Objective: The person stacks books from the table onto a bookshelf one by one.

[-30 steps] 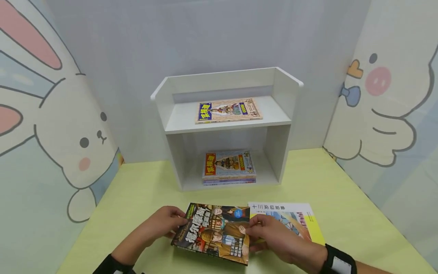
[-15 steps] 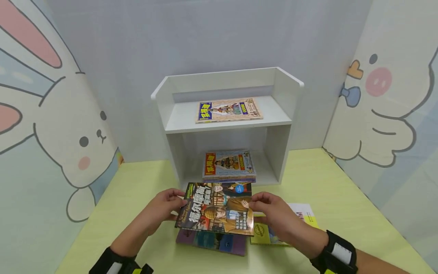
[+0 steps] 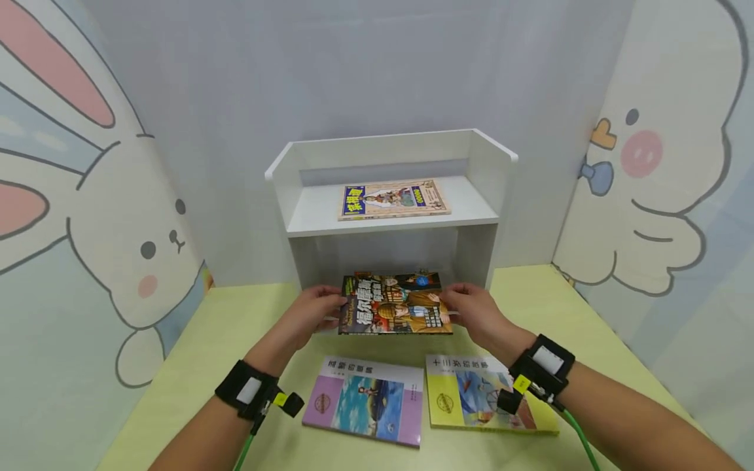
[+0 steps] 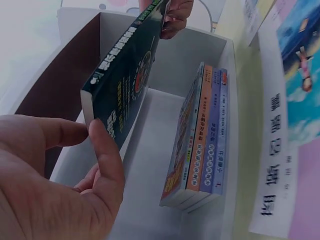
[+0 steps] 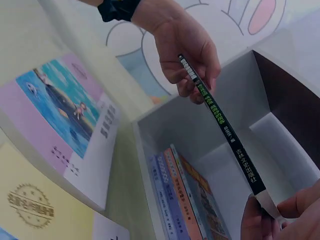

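A dark book [image 3: 396, 304] with illustrated figures on its cover is held level between both hands. My left hand [image 3: 307, 315] pinches its left edge between thumb and fingers; my right hand [image 3: 477, 315] grips the right edge the same way. It hovers at the front opening of the white shelf's [image 3: 482, 255] lower compartment. Inside that compartment lies a stack of several books [image 4: 197, 145], mostly hidden behind the dark book in the head view. From the left wrist view, the dark book is apart from the stack, above it.
A purple-and-white book [image 3: 368, 402] and a yellow-and-white book [image 3: 489, 396] lie side by side on the pale yellow table [image 3: 247, 340]. Another book [image 3: 393, 199] rests on the upper shelf. Cartoon-printed curtains [image 3: 135, 261] flank the table, with a grey one behind.
Both hands have lifted the dark book off the purple-and-white book and carried it forward to the lower compartment. The purple-and-white book now shows fully.
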### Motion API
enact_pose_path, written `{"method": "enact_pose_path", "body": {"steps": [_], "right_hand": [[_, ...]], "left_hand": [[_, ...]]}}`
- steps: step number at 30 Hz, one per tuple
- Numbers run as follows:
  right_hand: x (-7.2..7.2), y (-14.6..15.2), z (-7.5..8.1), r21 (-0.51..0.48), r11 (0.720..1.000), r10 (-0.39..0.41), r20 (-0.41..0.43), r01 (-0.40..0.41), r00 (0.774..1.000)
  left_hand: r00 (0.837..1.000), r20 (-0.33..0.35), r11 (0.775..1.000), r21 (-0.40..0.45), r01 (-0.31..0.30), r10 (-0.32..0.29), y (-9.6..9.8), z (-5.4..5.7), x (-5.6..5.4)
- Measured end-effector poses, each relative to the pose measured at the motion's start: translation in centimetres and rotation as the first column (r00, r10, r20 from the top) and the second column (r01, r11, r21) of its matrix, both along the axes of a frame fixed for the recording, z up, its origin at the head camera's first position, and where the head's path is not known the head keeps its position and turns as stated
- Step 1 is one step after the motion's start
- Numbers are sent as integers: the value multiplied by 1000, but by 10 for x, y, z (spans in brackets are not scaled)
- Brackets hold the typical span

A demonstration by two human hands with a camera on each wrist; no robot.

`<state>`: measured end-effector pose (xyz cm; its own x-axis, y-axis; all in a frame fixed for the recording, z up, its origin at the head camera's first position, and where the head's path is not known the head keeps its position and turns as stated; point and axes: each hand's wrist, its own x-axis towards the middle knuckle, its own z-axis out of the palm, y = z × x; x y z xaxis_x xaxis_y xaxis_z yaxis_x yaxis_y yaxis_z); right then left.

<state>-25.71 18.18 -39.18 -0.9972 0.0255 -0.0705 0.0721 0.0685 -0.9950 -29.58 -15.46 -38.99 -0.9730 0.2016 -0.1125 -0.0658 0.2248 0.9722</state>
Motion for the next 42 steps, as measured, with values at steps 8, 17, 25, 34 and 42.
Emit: {"method": "enact_pose_path", "body": {"steps": [8, 17, 25, 34, 42], "right_hand": [[-42, -1, 12, -37, 998, -56, -27, 55, 998], [-75, 1, 28, -49, 997, -70, -78, 66, 995], [-89, 4, 27, -40, 996, -84, -144, 79, 986], [-105, 3, 4, -24, 997, -82, -169, 79, 982], [-110, 2, -17, -21, 992, -124, -109, 123, 986]], "left_hand": [[998, 0, 996, 54, -68, 68, 12, 8, -36], [994, -28, 992, 62, -106, 108, 20, 23, -60], [989, -56, 990, 42, -132, 134, 28, 26, -68], [981, -152, 984, -112, -136, 118, 36, -1, -89], [978, -183, 953, -267, -144, 97, 41, -34, -100]]}}
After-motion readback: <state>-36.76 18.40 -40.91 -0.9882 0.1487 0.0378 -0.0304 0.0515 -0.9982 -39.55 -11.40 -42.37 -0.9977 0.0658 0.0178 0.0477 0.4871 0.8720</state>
